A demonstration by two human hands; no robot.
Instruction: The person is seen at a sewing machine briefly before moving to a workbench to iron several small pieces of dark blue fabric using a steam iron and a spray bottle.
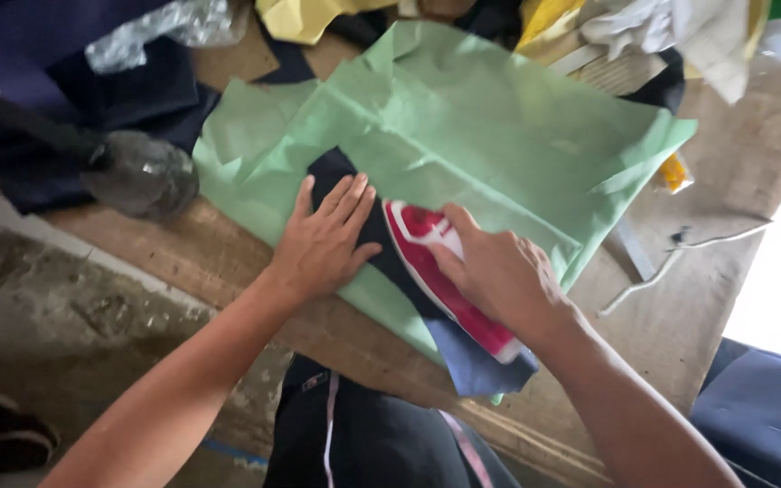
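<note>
Head view: your left hand (325,242) presses flat, fingers spread, on a dark navy cloth strip (381,253) over crinkled green paper (481,126); your right hand (499,271) grips a glossy red-and-white iron (427,262) on the rough wooden counter (707,298).

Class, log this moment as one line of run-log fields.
left hand: flat on dark navy cloth strip | right hand: grips red-and-white iron | under: light green fabric sheet | surface: wooden table

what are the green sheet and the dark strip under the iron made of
Green sheet: looks like thin matte paper, since it holds sharp creases and stiff folded corners. Dark strip: seems woven navy cloth, soft and limp at its end. Iron: glossy red and white shell, probably plastic.
</note>
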